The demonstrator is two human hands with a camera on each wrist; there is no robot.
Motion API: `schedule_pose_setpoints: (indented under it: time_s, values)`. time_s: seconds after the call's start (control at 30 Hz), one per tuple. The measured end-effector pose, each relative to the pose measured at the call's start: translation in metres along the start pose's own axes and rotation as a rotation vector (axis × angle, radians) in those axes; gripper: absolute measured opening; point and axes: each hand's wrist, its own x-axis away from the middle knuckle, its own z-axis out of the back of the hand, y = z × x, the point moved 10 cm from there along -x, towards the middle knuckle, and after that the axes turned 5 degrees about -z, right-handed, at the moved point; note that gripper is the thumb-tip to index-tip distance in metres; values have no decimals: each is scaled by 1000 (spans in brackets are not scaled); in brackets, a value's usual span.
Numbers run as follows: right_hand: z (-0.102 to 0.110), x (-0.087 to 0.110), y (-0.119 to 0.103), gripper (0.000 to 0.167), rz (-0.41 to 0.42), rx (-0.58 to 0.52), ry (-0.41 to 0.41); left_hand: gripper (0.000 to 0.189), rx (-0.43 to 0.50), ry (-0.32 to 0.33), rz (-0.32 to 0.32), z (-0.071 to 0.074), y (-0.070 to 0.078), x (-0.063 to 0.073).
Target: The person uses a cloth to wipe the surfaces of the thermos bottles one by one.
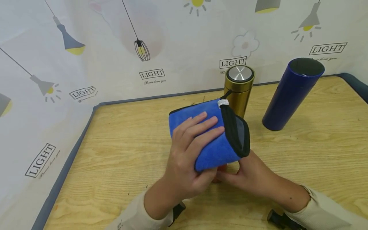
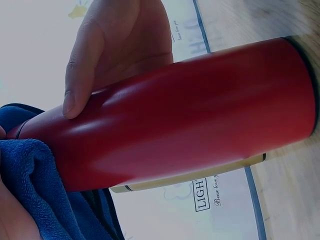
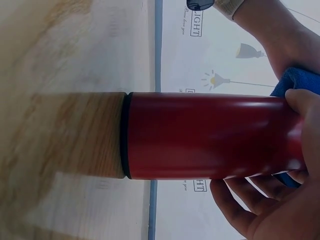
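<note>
A blue plush cloth (image 1: 210, 140) with black edging and a small white tag is draped over the top of a red thermos bottle (image 2: 190, 115). My left hand (image 1: 184, 156) holds the cloth against the bottle's upper end, fingers spread across the top side. Lower down, my right hand (image 1: 256, 175) grips the red bottle, its thumb (image 2: 76, 95) lying along the wall. The bottle's dark-rimmed base (image 3: 126, 135) is right at the tabletop. From the head view the cloth and hands hide nearly all of the bottle.
A gold thermos bottle (image 1: 239, 89) with a silver lid stands just behind the cloth. Farther right is a dark blue bottle (image 1: 291, 95) with a black top. The wooden table (image 1: 126, 143) meets a white lamp-print sheet (image 1: 184, 41) at the back and left.
</note>
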Motion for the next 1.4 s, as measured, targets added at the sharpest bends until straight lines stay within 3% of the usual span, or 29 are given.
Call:
schedule_pose_setpoints:
  time_s: [0.33,0.63,0.87,1.03,1.4]
  values:
    - [-1,0,-1,90,6,-6,-5,51,23,5,10,-1,-2,2]
    - [-1,-3,-4,92,11,20,3,42,234,72,90,2,-11,3]
    - [1,-3,-5,88,18,28,25,44,298,105,112,2,-15,3]
    - [3,-2,-5,81,33,28,44,43,395,116,165,-2,-21,5]
    - [2,-1,3,80,-28,31,56,44,608,115,343,-12,-41,14]
